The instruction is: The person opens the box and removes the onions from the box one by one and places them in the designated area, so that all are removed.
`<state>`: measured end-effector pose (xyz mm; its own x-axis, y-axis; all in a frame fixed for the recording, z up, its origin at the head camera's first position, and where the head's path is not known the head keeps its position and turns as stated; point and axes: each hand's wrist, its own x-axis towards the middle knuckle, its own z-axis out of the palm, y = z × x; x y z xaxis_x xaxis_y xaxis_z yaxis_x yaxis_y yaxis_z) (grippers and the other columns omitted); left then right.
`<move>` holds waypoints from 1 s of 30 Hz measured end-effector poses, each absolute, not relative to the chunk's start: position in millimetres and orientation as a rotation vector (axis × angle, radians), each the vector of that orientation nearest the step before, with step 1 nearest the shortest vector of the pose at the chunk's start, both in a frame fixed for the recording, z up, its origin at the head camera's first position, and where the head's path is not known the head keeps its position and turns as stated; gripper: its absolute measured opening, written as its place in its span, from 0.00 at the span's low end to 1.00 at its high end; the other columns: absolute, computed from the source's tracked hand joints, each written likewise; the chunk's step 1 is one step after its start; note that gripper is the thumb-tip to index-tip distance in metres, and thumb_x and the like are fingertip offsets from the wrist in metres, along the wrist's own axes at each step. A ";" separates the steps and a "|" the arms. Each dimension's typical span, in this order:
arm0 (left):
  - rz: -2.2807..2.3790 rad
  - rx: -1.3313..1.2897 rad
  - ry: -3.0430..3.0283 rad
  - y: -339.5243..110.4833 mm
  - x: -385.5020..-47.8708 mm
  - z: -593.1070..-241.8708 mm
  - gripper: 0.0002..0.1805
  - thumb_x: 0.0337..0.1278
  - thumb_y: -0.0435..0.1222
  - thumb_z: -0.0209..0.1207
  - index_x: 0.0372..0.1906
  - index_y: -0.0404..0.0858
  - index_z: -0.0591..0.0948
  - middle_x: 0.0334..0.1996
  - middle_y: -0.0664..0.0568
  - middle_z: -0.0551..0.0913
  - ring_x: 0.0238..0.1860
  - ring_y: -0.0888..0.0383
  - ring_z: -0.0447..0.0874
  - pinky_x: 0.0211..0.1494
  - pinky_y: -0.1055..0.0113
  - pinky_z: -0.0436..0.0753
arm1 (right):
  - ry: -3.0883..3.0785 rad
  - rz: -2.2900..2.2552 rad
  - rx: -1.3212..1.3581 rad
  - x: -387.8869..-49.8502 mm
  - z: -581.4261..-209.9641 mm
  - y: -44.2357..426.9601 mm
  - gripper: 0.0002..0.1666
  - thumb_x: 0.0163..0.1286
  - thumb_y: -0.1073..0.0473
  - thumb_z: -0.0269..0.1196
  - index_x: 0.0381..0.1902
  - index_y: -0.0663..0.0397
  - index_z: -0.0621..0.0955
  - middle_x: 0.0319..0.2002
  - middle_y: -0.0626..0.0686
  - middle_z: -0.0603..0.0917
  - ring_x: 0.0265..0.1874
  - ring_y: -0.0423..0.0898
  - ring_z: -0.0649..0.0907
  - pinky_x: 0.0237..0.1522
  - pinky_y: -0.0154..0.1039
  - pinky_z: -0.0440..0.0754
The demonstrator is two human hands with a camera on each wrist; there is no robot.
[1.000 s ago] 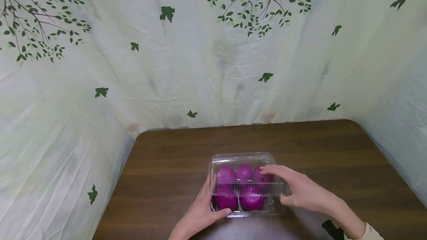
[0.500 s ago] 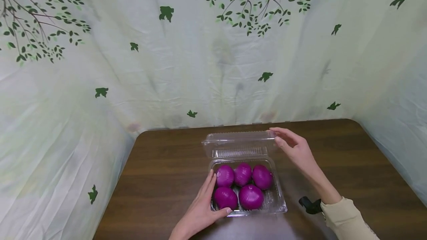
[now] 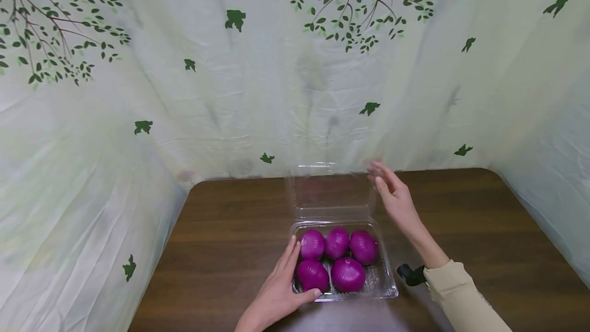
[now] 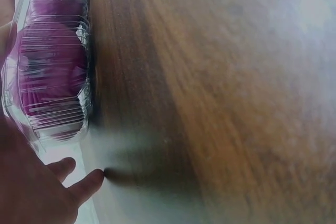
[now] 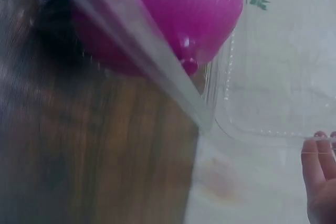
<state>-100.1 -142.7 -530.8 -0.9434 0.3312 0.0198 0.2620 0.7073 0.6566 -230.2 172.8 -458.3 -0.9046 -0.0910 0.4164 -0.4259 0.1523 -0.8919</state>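
Between your two grips, you have a clear plastic container [image 3: 386, 291], low and with a ribbed wall, shiny at its edges. It sits just right of your left grip [image 3: 278, 290] and nearer to you than your right grip [image 3: 398, 200]. Inside it are five purple onions [image 3: 348, 274], round, glossy, with fine lines: three in the row farther from you, two in the near row, placed toward your left grip. The lid [image 3: 332, 188] stands raised at the far side, left of your right grip, which pinches its right edge with the thumb and the fingers. Your left grip is spread, fingers straight along the left wall and thumb at the near edge.

The left wrist view shows you the ribbed wall from the side, with onions behind it; two fingers point toward the tabletop [image 3: 230, 250], but you cannot tell if they touch it. The right wrist view shows a small knob on one onion, and a blurred translucent strip passes in front of the onion.

Beyond your right grip hangs a pale curtain [image 3: 258, 81] with printed leaves, visible also through the lid. Behind this grip are a black device [image 3: 412, 275] and a cream sleeve [image 3: 456, 291].
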 end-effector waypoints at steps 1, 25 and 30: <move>1.056 0.490 2.817 -142.8 -100.0 -530.6 0.60 0.47 0.66 0.64 0.80 0.48 0.49 0.79 0.59 0.41 0.75 0.48 0.51 0.64 0.36 0.65 | -2.161 1.857 0.497 -231.8 -459.6 172.5 0.25 0.80 0.62 0.48 0.72 0.51 0.68 0.64 0.60 0.75 0.62 0.58 0.75 0.56 0.33 0.75; 1.015 0.476 2.825 -140.5 -97.4 -528.1 0.59 0.48 0.66 0.64 0.79 0.46 0.51 0.79 0.58 0.42 0.74 0.46 0.54 0.60 0.31 0.65 | -2.564 1.869 0.366 -224.9 -503.4 177.2 0.31 0.73 0.76 0.49 0.73 0.73 0.58 0.68 0.72 0.65 0.62 0.66 0.72 0.59 0.51 0.73; 1.022 0.485 2.819 -141.1 -98.2 -526.9 0.58 0.48 0.66 0.64 0.79 0.46 0.51 0.79 0.57 0.42 0.74 0.45 0.55 0.59 0.30 0.65 | -2.663 1.730 0.370 -223.8 -507.6 181.1 0.30 0.73 0.72 0.54 0.71 0.72 0.62 0.65 0.71 0.70 0.60 0.64 0.75 0.57 0.50 0.75</move>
